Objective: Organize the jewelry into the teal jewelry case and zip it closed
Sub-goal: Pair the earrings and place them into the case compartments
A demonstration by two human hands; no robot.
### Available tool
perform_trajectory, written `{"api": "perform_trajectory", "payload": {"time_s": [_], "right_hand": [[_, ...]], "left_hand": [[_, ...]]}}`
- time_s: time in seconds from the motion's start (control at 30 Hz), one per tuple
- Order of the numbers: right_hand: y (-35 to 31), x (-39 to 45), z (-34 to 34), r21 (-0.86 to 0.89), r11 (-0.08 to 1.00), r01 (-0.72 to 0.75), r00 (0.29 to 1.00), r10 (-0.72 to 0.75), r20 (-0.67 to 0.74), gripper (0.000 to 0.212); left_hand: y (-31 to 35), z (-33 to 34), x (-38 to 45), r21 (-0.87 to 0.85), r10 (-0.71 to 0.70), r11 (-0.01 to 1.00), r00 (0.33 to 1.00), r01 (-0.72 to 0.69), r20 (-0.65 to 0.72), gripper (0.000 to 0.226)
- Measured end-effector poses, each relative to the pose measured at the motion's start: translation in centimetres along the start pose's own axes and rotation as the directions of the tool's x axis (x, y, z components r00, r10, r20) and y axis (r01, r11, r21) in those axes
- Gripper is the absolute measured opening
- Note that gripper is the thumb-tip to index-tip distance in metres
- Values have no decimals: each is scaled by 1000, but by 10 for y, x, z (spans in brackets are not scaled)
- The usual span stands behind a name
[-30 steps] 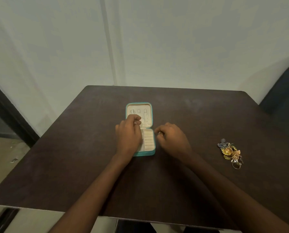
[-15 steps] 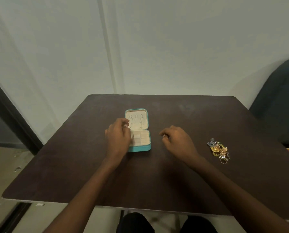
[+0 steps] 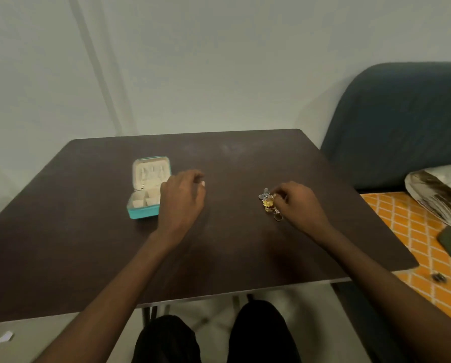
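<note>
The teal jewelry case [image 3: 143,213] lies open on the left part of the dark table [image 3: 234,247], its cream lid standing up and its cream compartments showing. My left hand [image 3: 183,199] is just right of the case, fingers loosely curled, holding nothing. A small pile of jewelry [image 3: 267,201], gold and silver pieces with a ring at its near end, lies right of centre. My right hand [image 3: 301,205] is at the pile's right side, and its curled fingertips pinch at the top of the pile.
A dark blue upholstered seat back [image 3: 402,121] stands right of the table. Beside it lie an orange patterned cover [image 3: 415,231] and a pillow [image 3: 439,197]. A pale wall runs behind the table. My knees show under the near edge.
My right hand moved right from the table's middle to the jewelry pile. My left hand left the case and now sits to its right. The view swung right.
</note>
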State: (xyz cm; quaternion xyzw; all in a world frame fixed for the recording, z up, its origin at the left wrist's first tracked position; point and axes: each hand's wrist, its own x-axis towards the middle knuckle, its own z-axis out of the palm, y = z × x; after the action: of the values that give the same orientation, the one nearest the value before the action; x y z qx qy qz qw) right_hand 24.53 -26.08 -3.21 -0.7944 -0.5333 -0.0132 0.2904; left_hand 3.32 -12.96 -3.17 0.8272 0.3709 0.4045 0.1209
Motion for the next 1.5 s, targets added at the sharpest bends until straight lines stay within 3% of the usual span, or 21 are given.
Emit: {"api": "perform_trajectory", "payload": {"time_s": [0.13, 0.3, 0.4, 0.73, 0.93, 1.17, 1.23, 1.33, 1.4, 1.5], "right_hand": [[37, -11, -10, -8, 997, -80, 997, 80, 6, 14], [58, -24, -8, -28, 996, -89, 994, 90, 56, 13], [59, -27, -2, -28, 995, -91, 993, 93, 77, 16], [50, -20, 24, -163, 986, -22, 999, 26, 23, 30], [54, -18, 29, -126, 992, -16, 1000, 18, 14, 20], [59, -14, 26, -39, 999, -36, 999, 37, 10, 11], [61, -13, 25, 3, 998, -64, 998, 64, -14, 8], [62, -10, 23, 112, 990, -87, 995, 91, -37, 10], [59, -8, 21, 218, 972, -88, 994, 99, -43, 17], [55, -5, 19, 341, 935, -96, 995, 103, -2, 28]], "left_hand": [[19, 29, -5, 22, 55, 998, 991, -58, 118, 18], [47, 71, -14, 53, 96, 991, 938, -121, 332, 20], [62, 91, -15, 46, 89, 992, 916, -115, 391, 23], [82, 123, -12, 54, 79, 992, 884, -116, 461, 24], [75, 127, -13, -21, 57, 998, 891, -53, 451, 20], [75, 127, -12, -17, 77, 997, 905, -77, 418, 14], [75, 127, -12, -95, 48, 995, 924, -12, 380, 11], [78, 125, -6, -279, -95, 935, 915, 217, 393, 7], [77, 126, -3, -409, -192, 824, 873, 392, 449, 3], [77, 124, -2, -534, -198, 667, 815, 519, 545, 7]]}}
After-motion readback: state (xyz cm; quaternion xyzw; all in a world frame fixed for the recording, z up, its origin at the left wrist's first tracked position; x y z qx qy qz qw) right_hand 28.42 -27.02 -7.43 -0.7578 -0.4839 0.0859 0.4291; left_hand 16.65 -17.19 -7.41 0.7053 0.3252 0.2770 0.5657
